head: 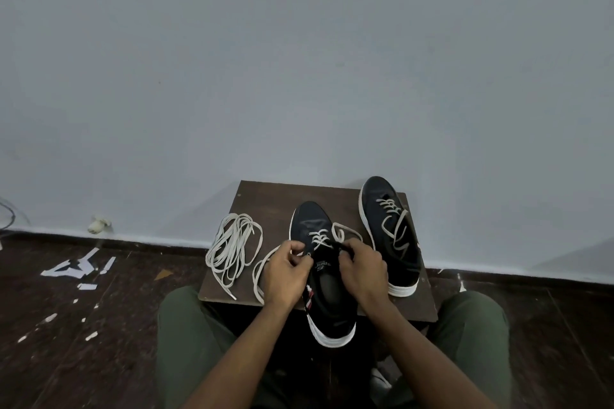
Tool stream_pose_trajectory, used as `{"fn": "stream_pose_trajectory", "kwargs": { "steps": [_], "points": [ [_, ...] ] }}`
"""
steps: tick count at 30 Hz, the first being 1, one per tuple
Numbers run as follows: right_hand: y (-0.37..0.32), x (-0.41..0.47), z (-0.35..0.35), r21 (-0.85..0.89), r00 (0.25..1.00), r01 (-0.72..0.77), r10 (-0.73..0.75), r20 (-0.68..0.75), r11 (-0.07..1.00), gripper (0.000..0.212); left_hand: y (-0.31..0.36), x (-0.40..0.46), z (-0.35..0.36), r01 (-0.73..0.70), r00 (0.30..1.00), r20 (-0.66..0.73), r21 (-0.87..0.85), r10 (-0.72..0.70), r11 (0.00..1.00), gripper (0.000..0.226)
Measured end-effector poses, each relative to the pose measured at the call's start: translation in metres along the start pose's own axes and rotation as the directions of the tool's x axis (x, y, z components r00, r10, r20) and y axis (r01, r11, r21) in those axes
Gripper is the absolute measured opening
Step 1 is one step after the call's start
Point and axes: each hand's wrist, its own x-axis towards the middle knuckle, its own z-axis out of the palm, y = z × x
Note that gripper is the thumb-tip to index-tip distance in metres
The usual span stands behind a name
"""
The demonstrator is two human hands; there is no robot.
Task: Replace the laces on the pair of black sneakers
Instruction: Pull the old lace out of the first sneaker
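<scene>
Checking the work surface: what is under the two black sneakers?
A dark brown board lies under both sneakers. The near one's heel overhangs its front edge. What supports the board is hidden.

A bare indoor room, probably in a home, seen from low down. A plain pale grey-blue wall (299,60) fills most of the view and meets a dark wooden floor (66,325) at a dark skirting. White paper scraps (78,267) litter the floor. A small brown board worktop (265,202) stands against the wall.
</scene>
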Motion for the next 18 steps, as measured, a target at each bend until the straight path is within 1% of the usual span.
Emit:
{"fn": "stream_pose_trajectory", "kwargs": {
  "steps": [1,2,3,5,6,8,9,10,11,12,13,14,15,16,17,18],
  "points": [
    [0.000,0.000,0.001,0.013,1.000,-0.015,0.015,-0.002,1.000,0.019,0.006,0.000,-0.001,-0.055,0.998,0.022,0.095,0.053,0.994,0.031],
    [0.000,0.000,0.002,0.032,1.000,-0.026,0.026,-0.007,0.999,0.020,0.010,-0.001,-0.001,-0.138,0.990,0.037,0.214,0.134,0.967,0.037],
    [0.001,0.000,0.003,0.044,0.999,-0.028,0.029,-0.016,0.999,0.020,0.016,-0.001,0.000,-0.233,0.972,0.060,0.336,0.227,0.912,0.038],
    [0.002,-0.001,0.004,0.018,1.000,-0.008,0.009,-0.026,1.000,0.022,0.025,0.002,0.003,-0.386,0.920,0.160,0.543,0.359,0.746,0.030],
    [0.002,-0.002,0.004,-0.009,1.000,0.015,-0.016,-0.021,1.000,0.022,0.029,0.004,0.005,-0.430,0.898,0.217,0.614,0.382,0.662,0.024],
    [0.001,-0.003,0.004,-0.050,0.998,0.054,-0.054,-0.009,0.997,0.021,0.032,0.011,0.008,-0.472,0.876,0.303,0.696,0.375,0.541,0.021],
    [0.001,-0.003,0.003,-0.055,0.998,0.061,-0.062,-0.007,0.997,0.021,0.034,0.014,0.010,-0.490,0.866,0.331,0.716,0.375,0.498,0.021],
    [0.002,-0.003,0.004,-0.052,0.998,0.063,-0.064,-0.011,0.997,0.021,0.035,0.017,0.011,-0.492,0.864,0.330,0.720,0.381,0.490,0.020],
    [0.003,-0.003,0.004,-0.045,0.998,0.061,-0.061,-0.020,0.997,0.021,0.037,0.018,0.011,-0.463,0.878,0.276,0.696,0.391,0.549,0.018],
    [0.003,-0.004,0.004,-0.036,0.998,0.059,-0.060,-0.032,0.998,0.021,0.036,0.020,0.012,-0.385,0.914,0.162,0.636,0.373,0.668,0.015],
    [0.003,-0.004,0.005,-0.029,0.997,0.059,-0.061,-0.041,0.998,0.021,0.035,0.023,0.010,-0.259,0.956,0.011,0.501,0.293,0.826,0.012],
    [0.004,-0.004,0.006,-0.021,0.997,0.063,-0.064,-0.048,0.998,0.020,0.034,0.028,0.008,-0.056,0.989,-0.123,0.239,0.087,0.969,0.012],
    [0.005,-0.005,0.007,-0.010,0.997,0.062,-0.062,-0.050,0.998,0.019,0.033,0.031,0.005,0.155,0.975,-0.148,-0.086,-0.166,0.984,0.014],
    [0.005,-0.005,0.009,-0.002,0.996,0.066,-0.066,-0.052,0.998,0.019,0.031,0.034,0.002,0.294,0.936,-0.091,-0.330,-0.341,0.897,0.015],
    [0.006,-0.005,0.009,0.004,0.996,0.073,-0.072,-0.054,0.997,0.018,0.027,0.037,0.000,0.346,0.919,-0.036,-0.404,-0.393,0.847,0.012],
    [0.007,-0.005,0.010,0.003,0.995,0.082,-0.082,-0.054,0.997,0.018,0.023,0.039,-0.002,0.325,0.935,-0.020,-0.349,-0.354,0.879,0.007]
  ]
}}
